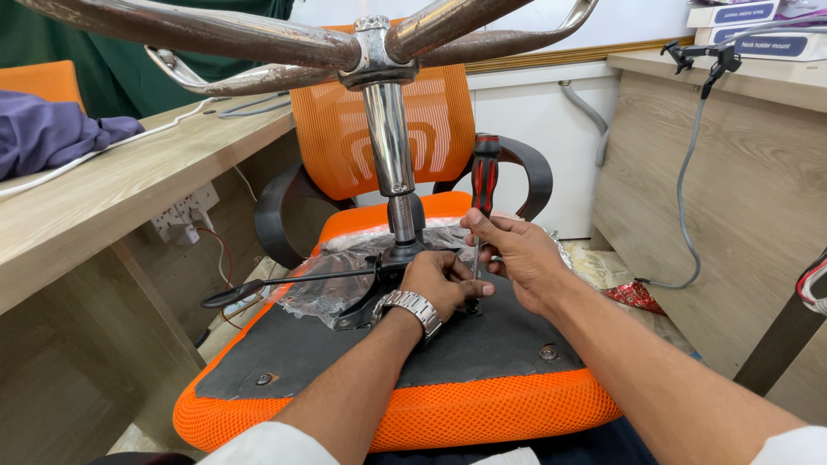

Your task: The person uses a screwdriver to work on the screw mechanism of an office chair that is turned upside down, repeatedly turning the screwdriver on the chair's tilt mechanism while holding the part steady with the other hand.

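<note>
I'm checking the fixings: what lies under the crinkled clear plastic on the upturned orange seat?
Under the crinkled clear plastic shows part of the black metal seat plate and the black underside board. Any screws beneath are hidden by the plastic and the left hand.

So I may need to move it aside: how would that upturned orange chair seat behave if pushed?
The seat would probably feel top-heavy: a metal column and star base rise from it. It may rock or tip, since it rests on soft cushion. The left hand and right hand steady it.
</note>
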